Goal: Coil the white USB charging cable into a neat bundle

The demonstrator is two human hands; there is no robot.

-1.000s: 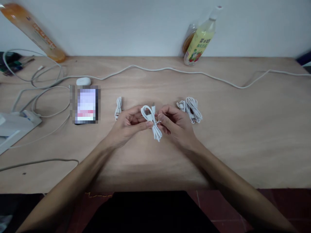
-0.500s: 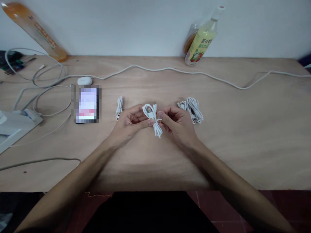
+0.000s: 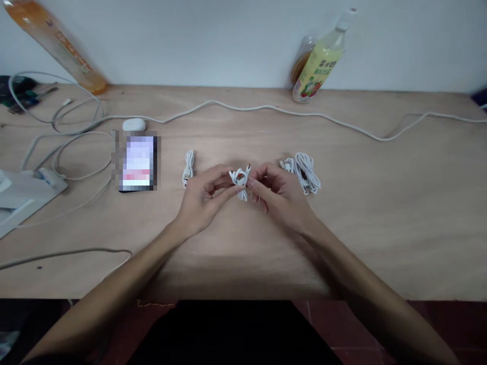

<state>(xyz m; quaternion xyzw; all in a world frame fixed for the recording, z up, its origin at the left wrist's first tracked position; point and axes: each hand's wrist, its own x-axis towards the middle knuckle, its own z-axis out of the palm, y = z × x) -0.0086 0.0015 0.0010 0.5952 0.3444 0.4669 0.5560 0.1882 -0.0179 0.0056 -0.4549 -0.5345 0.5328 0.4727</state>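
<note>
A coiled white USB cable (image 3: 239, 178) is held up over the middle of the table, bundled into loops with one plug end pointing up and right. My left hand (image 3: 207, 200) pinches it between thumb and fingers from the left. From the right, my right hand (image 3: 283, 197) has its thumb and forefinger closed at the bundle's side, where a thin tie showed earlier; the fingertips partly hide that spot. Another bundled white USB cable (image 3: 188, 170) lies just beyond my left hand. Beyond my right hand lie more bundled white cables (image 3: 309, 173).
A phone (image 3: 137, 161) and a white earbud case (image 3: 134, 124) lie to the left, near loose cables and a white power strip (image 3: 26, 197). One long white cord (image 3: 262, 107) crosses the table. An orange bottle (image 3: 72, 56) and a yellow bottle (image 3: 319, 63) stand by the wall.
The held cable has been tilted, so its loops now face me and its lower end looks shorter. Both hands stay on it in nearly the same place.
</note>
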